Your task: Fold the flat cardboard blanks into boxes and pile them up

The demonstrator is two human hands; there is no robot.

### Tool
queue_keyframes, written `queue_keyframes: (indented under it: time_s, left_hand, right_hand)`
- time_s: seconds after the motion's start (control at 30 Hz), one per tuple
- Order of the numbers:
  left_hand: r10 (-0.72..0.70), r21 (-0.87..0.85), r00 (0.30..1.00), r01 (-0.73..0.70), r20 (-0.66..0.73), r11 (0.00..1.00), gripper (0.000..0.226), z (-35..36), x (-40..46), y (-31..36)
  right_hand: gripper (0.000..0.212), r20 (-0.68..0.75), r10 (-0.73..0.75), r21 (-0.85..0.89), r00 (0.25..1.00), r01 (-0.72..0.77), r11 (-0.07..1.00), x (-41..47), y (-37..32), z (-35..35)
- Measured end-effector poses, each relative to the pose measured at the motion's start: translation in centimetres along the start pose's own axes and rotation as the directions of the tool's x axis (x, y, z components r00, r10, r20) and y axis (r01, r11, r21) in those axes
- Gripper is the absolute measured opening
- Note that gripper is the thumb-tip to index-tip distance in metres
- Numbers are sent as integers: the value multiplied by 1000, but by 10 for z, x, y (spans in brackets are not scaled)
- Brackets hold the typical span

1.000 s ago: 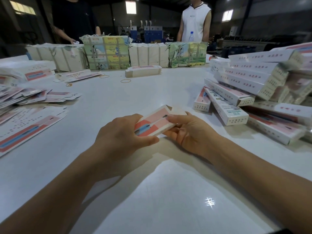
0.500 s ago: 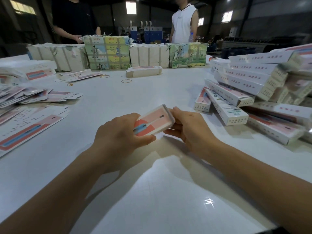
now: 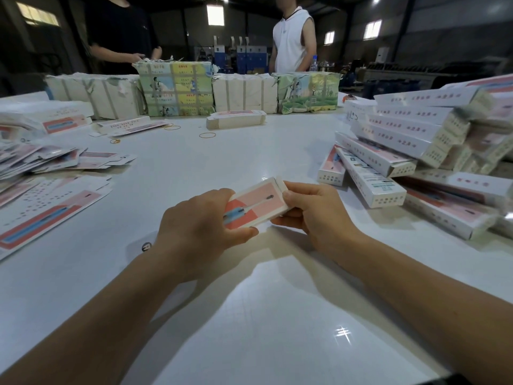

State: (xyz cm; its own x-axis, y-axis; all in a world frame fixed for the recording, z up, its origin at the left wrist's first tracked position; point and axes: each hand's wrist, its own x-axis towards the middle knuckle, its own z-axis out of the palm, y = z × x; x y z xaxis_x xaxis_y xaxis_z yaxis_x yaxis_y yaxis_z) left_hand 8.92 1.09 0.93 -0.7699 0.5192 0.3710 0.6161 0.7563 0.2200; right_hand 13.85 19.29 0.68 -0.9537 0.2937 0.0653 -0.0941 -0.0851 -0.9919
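A long pink and white box (image 3: pixel 259 203) with a blue toothbrush picture is held just above the white table (image 3: pixel 249 315). My left hand (image 3: pixel 200 220) grips its near end, thumb under the box's front edge. My right hand (image 3: pixel 313 215) holds the far end, fingers curled round it, the end flap shut. Flat blanks (image 3: pixel 47 215) lie spread on the left. A pile of folded boxes (image 3: pixel 416 151) rises on the right.
Wrapped bundles (image 3: pixel 177 90) line the table's far edge, with a small banded stack (image 3: pixel 236 120) and loose rubber bands (image 3: pixel 207 135) before them. Two people stand behind the bundles, one in black (image 3: pixel 119 31) and one in white (image 3: pixel 291 40).
The open flap at the box's far end has been folded in and closed by my right hand. The box has settled flatter between both hands. The person in white has stepped left.
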Motion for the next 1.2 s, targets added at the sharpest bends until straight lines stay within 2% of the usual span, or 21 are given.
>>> queue_keyframes:
  time_s: [0.2, 0.3, 0.43, 0.5, 0.6, 0.7, 0.8, 0.93, 1.0, 1.07, 1.13, 1.2]
  left_hand:
    - [53, 88, 999, -52, -8, 995, 60, -1, 0, 0]
    - [53, 64, 998, -51, -24, 997, 66, -2, -1, -1]
    - [44, 54, 999, -43, -18, 998, 65, -2, -1, 1]
    - [49, 68, 999, -48, -15, 997, 65, -2, -1, 1]
    - [59, 98, 998, -58, -9, 993, 66, -2, -1, 1]
    - [88, 135, 996, -83, -32, 987, 65, -1, -1, 0]
    - [93, 148, 994, -83, -59, 986, 64, 2, 0, 0]
    - [67, 143, 995, -56, -77, 988, 62, 6, 1, -2]
    - [47, 123, 996, -37, -81, 992, 62, 7, 1, -2]
    - [21, 101, 998, -14, -67, 995, 61, 6, 2, -3]
    - [-20, 85, 999, 23, -32, 996, 67, 4, 4, -4]
    - [-60, 46, 998, 60, -3, 997, 74, 2, 5, -3]
  right_hand:
    - [29, -2, 159, 139, 987, -157, 978, 3, -3, -1]
    - [27, 13, 170, 149, 985, -170, 974, 5, -3, -3]
    - [41, 40, 42, -30, 998, -41, 999, 3, 1, -5]
    - [52, 68, -16, -136, 998, 25, 990, 1, 1, -6]
    - [56, 66, -83, -266, 994, 98, 959, -2, 0, -5]
    - [39, 81, -181, -443, 980, 198, 874, -8, -2, -1]
    - [27, 125, -228, -651, 966, 253, 715, -12, -1, 5]
    - [17, 162, -242, -721, 957, 283, 632, -16, 3, 12]
    - [18, 149, -272, -703, 951, 295, 647, -15, 4, 13]
    - [23, 114, -272, -623, 956, 282, 729, -13, 5, 13]
    - [33, 29, -193, -463, 981, 184, 867, -10, 4, 12]
    - [36, -74, -124, -360, 990, 89, 929, -7, 6, 10]
